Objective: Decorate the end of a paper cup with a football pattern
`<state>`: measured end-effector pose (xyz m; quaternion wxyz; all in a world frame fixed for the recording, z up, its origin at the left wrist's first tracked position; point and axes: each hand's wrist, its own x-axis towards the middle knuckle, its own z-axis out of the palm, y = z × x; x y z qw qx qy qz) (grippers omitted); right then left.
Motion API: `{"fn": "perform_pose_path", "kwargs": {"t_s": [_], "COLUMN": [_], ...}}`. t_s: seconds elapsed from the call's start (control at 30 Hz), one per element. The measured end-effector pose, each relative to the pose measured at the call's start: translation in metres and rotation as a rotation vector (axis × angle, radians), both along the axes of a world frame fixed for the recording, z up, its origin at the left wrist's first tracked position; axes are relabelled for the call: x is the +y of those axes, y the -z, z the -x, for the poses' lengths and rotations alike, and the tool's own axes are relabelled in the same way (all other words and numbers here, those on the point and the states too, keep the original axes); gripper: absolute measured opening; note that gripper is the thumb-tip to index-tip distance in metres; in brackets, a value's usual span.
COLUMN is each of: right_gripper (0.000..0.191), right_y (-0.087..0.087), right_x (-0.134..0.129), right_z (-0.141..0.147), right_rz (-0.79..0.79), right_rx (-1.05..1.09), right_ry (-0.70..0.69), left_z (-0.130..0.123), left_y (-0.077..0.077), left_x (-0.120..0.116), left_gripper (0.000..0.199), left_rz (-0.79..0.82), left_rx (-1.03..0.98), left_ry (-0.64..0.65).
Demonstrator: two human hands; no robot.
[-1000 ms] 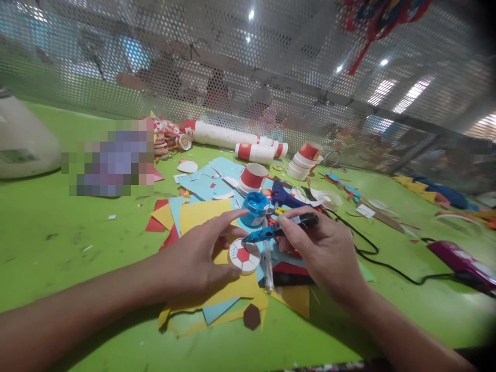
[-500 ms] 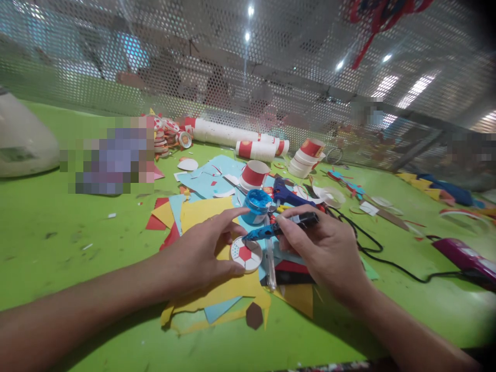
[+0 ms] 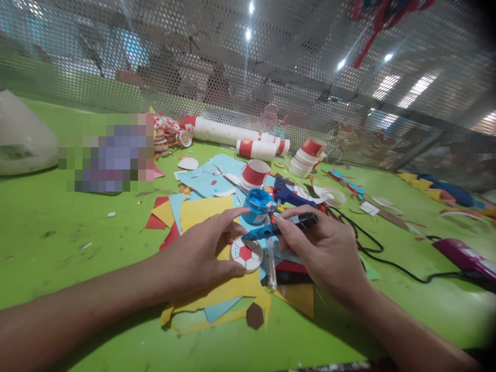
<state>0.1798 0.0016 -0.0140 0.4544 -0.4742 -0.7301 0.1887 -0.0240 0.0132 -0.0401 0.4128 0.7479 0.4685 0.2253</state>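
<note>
My left hand (image 3: 217, 248) grips the edge of a small round white disc (image 3: 251, 260) between thumb and fingers. The disc bears a red hexagon, dark lines and a patch of blue dots. In my right hand (image 3: 318, 248) is a marker pen (image 3: 267, 231), its barrel smeared blue and its rear end black. The pen's tip meets the disc's upper edge, or hovers just above it; I cannot tell which. Right behind the disc stands an uncapped jar of blue paint (image 3: 258, 205). A clear plastic stick (image 3: 272, 261) lies between the disc and my right hand.
Yellow paper (image 3: 205, 217) and other coloured scraps lie under my hands. Behind the jar are a red-and-white paper cup (image 3: 254, 174) and a blue glue gun (image 3: 289, 192). A black cord (image 3: 395, 267) crosses the right side. Stacked cups (image 3: 308, 157) stand farther back, before a perforated screen (image 3: 217, 67).
Almost nothing differs. Both hands keep their hold on the disc and the marker pen, and the pen tip stays at the disc's upper edge.
</note>
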Motion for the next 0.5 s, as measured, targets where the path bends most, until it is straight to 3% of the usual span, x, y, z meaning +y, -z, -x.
{"fn": "perform_pose_path", "kwargs": {"t_s": [0.5], "right_gripper": [0.014], "right_y": [-0.0042], "right_x": [-0.0028], "right_z": [0.0002], "right_rz": [-0.068], "right_rx": [0.064], "right_ry": [0.063], "left_z": [-0.0018], "left_y": [-0.003], "left_x": [-0.0014], "left_gripper": [0.077], "left_rz": [0.023], "left_rx": [-0.009], "left_ry": [-0.006]}}
